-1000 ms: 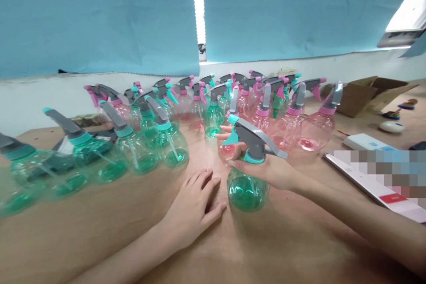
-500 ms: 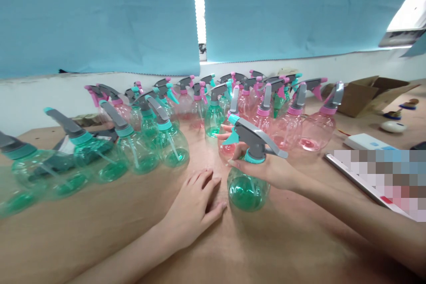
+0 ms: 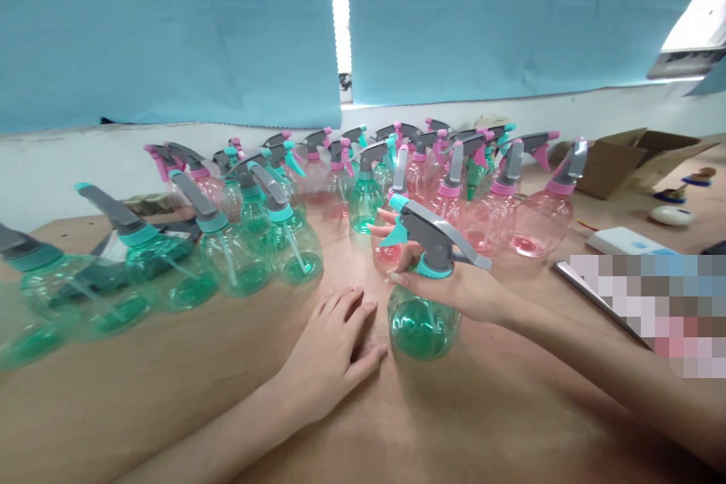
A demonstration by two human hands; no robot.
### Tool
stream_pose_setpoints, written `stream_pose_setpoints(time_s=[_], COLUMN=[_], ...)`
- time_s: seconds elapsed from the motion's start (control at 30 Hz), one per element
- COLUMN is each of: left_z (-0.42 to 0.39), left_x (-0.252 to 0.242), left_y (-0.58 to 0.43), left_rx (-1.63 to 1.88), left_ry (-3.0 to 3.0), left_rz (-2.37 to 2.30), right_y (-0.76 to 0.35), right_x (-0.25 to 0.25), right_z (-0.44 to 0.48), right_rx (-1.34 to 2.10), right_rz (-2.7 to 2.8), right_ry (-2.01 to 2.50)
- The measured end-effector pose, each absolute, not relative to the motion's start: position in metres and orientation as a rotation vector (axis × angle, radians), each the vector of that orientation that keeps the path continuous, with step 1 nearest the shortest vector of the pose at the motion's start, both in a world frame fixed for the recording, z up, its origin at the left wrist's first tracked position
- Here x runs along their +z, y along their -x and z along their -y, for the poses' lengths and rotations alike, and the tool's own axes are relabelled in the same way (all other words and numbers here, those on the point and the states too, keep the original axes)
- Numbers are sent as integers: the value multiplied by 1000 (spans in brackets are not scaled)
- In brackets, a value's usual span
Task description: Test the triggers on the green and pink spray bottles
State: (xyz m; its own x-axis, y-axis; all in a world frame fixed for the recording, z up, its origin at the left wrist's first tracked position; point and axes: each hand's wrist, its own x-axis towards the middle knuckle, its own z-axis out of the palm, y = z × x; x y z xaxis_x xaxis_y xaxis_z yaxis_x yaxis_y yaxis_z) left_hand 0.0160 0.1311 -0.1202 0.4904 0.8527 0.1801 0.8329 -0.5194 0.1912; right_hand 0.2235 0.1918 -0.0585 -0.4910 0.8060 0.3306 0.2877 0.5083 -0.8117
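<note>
My right hand [image 3: 454, 287] is wrapped round the neck of a green spray bottle [image 3: 423, 325] with a grey and turquoise head, upright near the middle of the wooden table [image 3: 227, 386]. Its nozzle points to the left. Just left of that bottle, my left hand [image 3: 337, 348] lies palm down on the table with its fingers spread and nothing in it. Green bottles stand in a row at the left, the closest to my left hand being one green bottle [image 3: 295, 249]. Pink bottles, among them one pink bottle [image 3: 541, 219], stand behind my right hand.
More green and pink bottles crowd the back of the table. An open cardboard box [image 3: 609, 166] is at the back right, with a white mouse [image 3: 670, 215] and a white box [image 3: 629, 242] nearer. A pixelated screen lies at the right. Blue blinds [image 3: 170, 30] hang behind.
</note>
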Motion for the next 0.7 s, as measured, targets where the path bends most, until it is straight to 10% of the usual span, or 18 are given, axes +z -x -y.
stream_pose_setpoints(time_s=[0.7], left_z=[-131], left_x=[-119], left_y=[-17], left_rx=[411], left_ry=[-2636], left_rz=[-1497], right_y=[-224], right_x=[-59], right_z=[-193], right_rx=[911], right_rz=[2031], right_ry=[862])
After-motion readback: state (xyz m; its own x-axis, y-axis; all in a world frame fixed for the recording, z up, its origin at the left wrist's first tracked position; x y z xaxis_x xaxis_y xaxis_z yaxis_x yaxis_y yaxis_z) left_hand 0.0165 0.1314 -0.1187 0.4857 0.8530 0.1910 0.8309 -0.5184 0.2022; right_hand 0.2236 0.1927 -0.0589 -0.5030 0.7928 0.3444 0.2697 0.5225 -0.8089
